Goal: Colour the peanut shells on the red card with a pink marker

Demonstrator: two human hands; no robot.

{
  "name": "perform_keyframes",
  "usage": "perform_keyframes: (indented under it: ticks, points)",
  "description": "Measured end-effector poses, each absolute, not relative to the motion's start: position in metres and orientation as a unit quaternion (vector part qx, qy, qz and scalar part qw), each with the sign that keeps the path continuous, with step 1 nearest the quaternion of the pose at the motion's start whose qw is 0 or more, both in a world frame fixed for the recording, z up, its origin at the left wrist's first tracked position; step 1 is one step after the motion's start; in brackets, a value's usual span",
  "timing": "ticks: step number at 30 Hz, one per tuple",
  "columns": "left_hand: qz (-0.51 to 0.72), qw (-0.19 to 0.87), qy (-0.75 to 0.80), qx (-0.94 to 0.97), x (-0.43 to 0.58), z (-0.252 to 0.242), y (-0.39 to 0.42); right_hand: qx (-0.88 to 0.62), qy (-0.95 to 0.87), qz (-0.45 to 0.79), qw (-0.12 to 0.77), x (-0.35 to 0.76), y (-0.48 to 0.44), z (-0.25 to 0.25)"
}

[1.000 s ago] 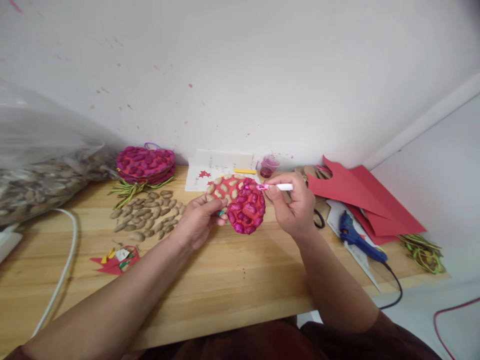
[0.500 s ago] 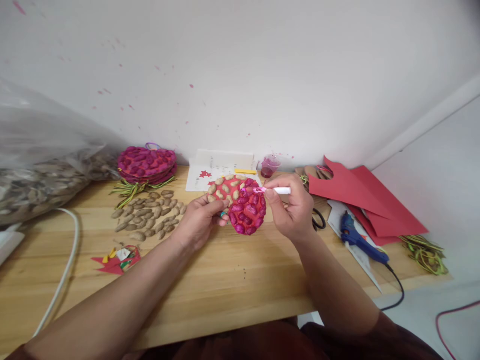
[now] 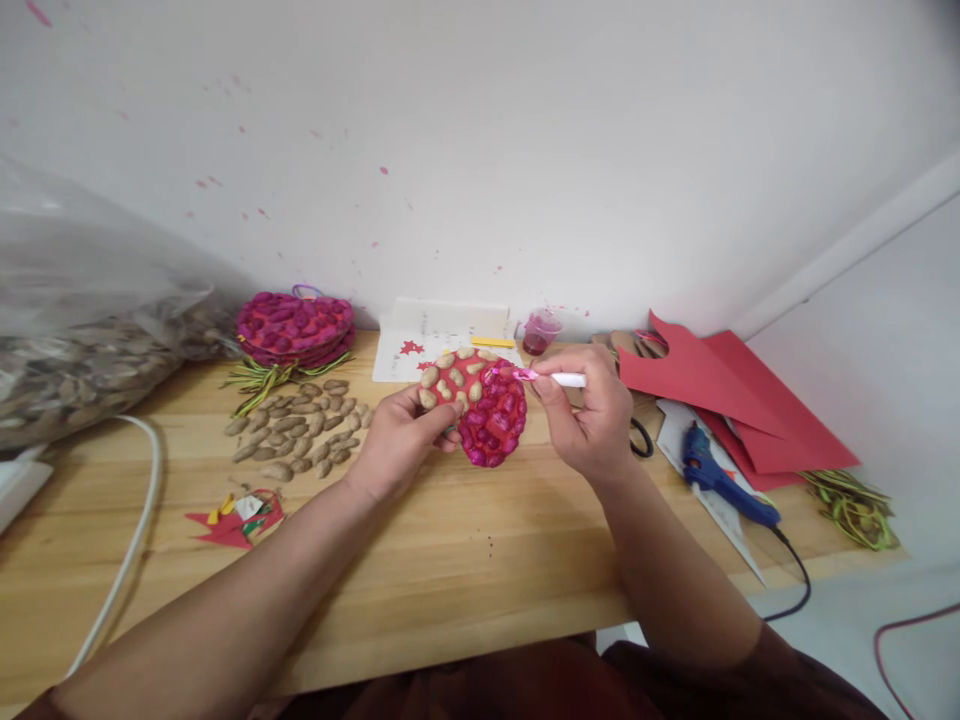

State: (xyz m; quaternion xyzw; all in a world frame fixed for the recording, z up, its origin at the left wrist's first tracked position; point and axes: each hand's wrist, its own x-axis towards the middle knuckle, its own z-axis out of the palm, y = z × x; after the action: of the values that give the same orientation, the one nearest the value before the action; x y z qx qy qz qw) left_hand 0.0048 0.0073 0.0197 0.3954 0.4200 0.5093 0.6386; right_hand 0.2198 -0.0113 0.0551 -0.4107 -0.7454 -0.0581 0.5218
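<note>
A round red disc (image 3: pixel 495 412) covered with peanuts is held up over the table. Its right and lower peanuts are painted magenta, while those at the upper left are plain tan. My left hand (image 3: pixel 405 432) grips the disc by its left edge, thumb on the front. Between the thumb and fingers of my right hand (image 3: pixel 589 405) is a white brush (image 3: pixel 570 380), its pink-stained tip against the disc's upper right part. Behind the hands stands a clear cup (image 3: pixel 541 330) with dark pink liquid.
Loose peanuts (image 3: pixel 289 425) and a stack of magenta discs (image 3: pixel 295 328) lie left, beside a large bag of peanuts (image 3: pixel 82 370). Red card (image 3: pixel 712 390), a blue glue gun (image 3: pixel 724 480) and black-handled scissors (image 3: pixel 641 438) are right. White paper (image 3: pixel 397 335) lies at the back.
The disc has shifted slightly left and turned a little in my left hand. My right hand has moved slightly right, with the brush tip still at the disc.
</note>
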Motion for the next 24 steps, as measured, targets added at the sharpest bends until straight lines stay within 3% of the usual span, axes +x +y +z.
perform_keyframes:
  ticks: [24]
  points:
    - [0.5, 0.583, 0.429, 0.475, 0.0012, 0.0164, 0.0073, -0.396, -0.754, -0.048, 0.522, 0.2204, -0.0117, 0.0556]
